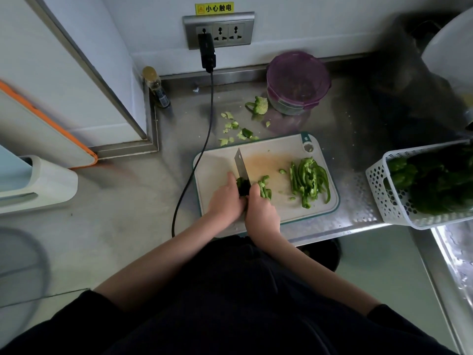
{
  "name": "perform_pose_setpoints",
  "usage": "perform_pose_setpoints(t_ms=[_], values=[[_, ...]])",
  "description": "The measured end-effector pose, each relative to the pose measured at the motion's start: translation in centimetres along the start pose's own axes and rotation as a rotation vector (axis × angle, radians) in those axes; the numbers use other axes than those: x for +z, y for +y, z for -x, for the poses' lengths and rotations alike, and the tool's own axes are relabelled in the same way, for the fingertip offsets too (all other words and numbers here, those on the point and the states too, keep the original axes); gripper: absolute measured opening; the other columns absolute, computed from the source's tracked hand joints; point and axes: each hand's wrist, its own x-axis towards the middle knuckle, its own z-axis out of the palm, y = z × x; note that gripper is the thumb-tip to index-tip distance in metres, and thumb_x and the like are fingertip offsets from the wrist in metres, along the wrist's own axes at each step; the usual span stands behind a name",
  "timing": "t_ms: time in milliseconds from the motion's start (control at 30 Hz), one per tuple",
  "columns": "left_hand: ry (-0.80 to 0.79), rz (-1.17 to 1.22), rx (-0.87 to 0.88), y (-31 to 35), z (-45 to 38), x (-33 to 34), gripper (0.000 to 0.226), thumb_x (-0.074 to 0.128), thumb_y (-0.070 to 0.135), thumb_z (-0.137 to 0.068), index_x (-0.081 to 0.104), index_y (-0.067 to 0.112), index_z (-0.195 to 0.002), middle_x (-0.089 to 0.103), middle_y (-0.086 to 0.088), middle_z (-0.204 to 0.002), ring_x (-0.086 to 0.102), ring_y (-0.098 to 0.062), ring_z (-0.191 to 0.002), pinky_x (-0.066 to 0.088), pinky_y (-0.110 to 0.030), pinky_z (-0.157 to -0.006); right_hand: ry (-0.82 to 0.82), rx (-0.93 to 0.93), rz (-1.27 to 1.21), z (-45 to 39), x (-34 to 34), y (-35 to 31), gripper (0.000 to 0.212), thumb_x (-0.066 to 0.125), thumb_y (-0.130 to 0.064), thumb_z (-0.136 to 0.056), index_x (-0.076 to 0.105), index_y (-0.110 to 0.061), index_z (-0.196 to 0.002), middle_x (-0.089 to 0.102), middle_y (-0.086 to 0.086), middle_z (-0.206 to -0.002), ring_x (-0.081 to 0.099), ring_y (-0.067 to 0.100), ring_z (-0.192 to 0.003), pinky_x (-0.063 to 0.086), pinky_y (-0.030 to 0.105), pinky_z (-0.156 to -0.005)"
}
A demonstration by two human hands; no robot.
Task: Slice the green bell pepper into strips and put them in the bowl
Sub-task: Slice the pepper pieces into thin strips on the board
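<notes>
**Knife on the pepper, both hands close together**

Nearest, the right hand (262, 210) curls round the knife handle, which it hides, with the forefinger stretched along the top of the blade. The left hand (225, 198) lies just beside it, fingers bent down onto the dark green pepper piece (242, 185), which sits under its fingertips and against the knife (242, 166). The blade stands edge-down on the cutting board (281, 213), between that piece and a few cut strips (265, 188) just right of the right forefinger. Farther right lies a larger pile of strips (309, 181). Beyond the board, pepper scraps (236, 130) and the core (258, 105) dot the steel counter (345, 119), near a purple lidded container (298, 82).
</notes>
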Motion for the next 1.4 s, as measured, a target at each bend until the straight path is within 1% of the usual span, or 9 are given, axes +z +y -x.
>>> perform_pose_setpoints(t_ms=[233, 400, 533, 600, 733, 833, 933, 1167, 1400], values=[[-0.020, 0.056, -0.005, -0.3, 0.2, -0.5, 0.046, 0.050, 0.021, -0.093, 0.028, 0.001, -0.128, 0.063, -0.016, -0.099, 0.061, -0.036, -0.085, 0.038, -0.033, -0.061, 0.010, -0.008, 0.007, -1.6, -0.3, -0.5, 0.025, 0.035, -0.010, -0.101, 0.031, -0.011, -0.126, 0.065, 0.013, -0.092, 0.064, 0.032, -0.082, 0.043, 0.035, -0.058], [-0.020, 0.172, -0.045, -0.7, 0.5, -1.1, 0.038, 0.051, 0.013, -0.091, 0.030, 0.010, -0.122, 0.060, -0.009, -0.089, 0.059, -0.025, -0.068, 0.040, -0.028, -0.048, -0.002, -0.032, 0.017, -1.8, -1.1, 1.1, 0.022, 0.034, -0.020, -0.102, 0.034, -0.010, -0.122, 0.065, 0.015, -0.092, 0.064, 0.033, -0.081, 0.043, 0.035, -0.057], [0.044, 0.215, -0.064, -1.1, 0.4, -1.7, 0.030, 0.051, 0.013, -0.092, 0.031, 0.014, -0.116, 0.055, -0.006, -0.081, 0.055, -0.016, -0.057, 0.033, -0.020, -0.037, 0.019, 0.048, -0.091, -1.6, -2.7, 3.7, 0.022, 0.035, -0.025, -0.102, 0.037, -0.008, -0.117, 0.063, 0.018, -0.089, 0.062, 0.036, -0.082, 0.043, 0.036, -0.060], [0.030, 0.198, -0.053, -1.2, 0.3, -1.6, 0.029, 0.051, 0.014, -0.091, 0.032, 0.013, -0.113, 0.055, -0.006, -0.081, 0.055, -0.016, -0.059, 0.035, -0.022, -0.040, 0.058, 0.059, -0.064, -2.4, -3.8, 4.7, 0.024, 0.035, -0.025, -0.102, 0.037, -0.008, -0.119, 0.062, 0.018, -0.087, 0.062, 0.036, -0.080, 0.046, 0.038, -0.061], [0.002, 0.179, -0.045, -1.2, 0.6, -1.3, 0.031, 0.053, 0.015, -0.090, 0.033, 0.013, -0.113, 0.049, 0.001, -0.077, 0.053, -0.014, -0.061, 0.034, -0.023, -0.043, 0.145, 0.058, -0.081, -2.8, -5.0, 4.6, 0.018, 0.033, -0.025, -0.101, 0.037, -0.008, -0.107, 0.061, 0.018, -0.080, 0.060, 0.036, -0.070, 0.051, 0.043, -0.058], [0.038, 0.226, -0.064, -1.3, 0.5, -1.5, 0.030, 0.054, 0.014, -0.090, 0.034, 0.012, -0.113, 0.050, 0.002, -0.077, 0.053, -0.012, -0.060, 0.034, -0.022, -0.042, 0.070, -0.032, -0.070, -1.6, -3.7, 3.5, 0.016, 0.035, -0.026, -0.101, 0.036, -0.011, -0.108, 0.063, 0.016, -0.082, 0.063, 0.036, -0.071, 0.054, 0.048, -0.062], [0.075, 0.205, -0.077, -1.5, 0.5, -1.4, 0.031, 0.055, 0.015, -0.090, 0.034, 0.012, -0.113, 0.051, 0.002, -0.076, 0.053, -0.010, -0.057, 0.034, -0.019, -0.039, -0.029, -0.024, -0.066, -0.4, -2.2, 3.3, 0.022, 0.036, -0.029, -0.101, 0.038, -0.009, -0.110, 0.063, 0.018, -0.087, 0.062, 0.037, -0.079, 0.048, 0.040, -0.062], [0.082, 0.165, -0.078, -1.7, 0.4, -1.1, 0.030, 0.053, 0.015, -0.091, 0.034, 0.012, -0.113, 0.050, 0.002, -0.075, 0.051, -0.010, -0.056, 0.031, -0.019, -0.038, 0.038, 0.068, -0.166, -0.2, -2.8, 5.8, 0.019, 0.038, -0.028, -0.100, 0.041, -0.009, -0.102, 0.062, 0.016, -0.080, 0.062, 0.035, -0.073, 0.053, 0.048, -0.063], [0.033, 0.179, -0.026, -1.6, 0.0, -0.6, 0.033, 0.054, 0.016, -0.090, 0.036, 0.009, -0.117, 0.054, -0.002, -0.080, 0.055, -0.014, -0.061, 0.035, -0.022, -0.043, 0.152, 0.125, -0.082, -1.6, -5.7, 8.6, 0.016, 0.036, -0.023, -0.100, 0.040, -0.008, -0.096, 0.046, 0.004, -0.060, 0.049, 0.027, -0.056, 0.037, 0.030, -0.048]])
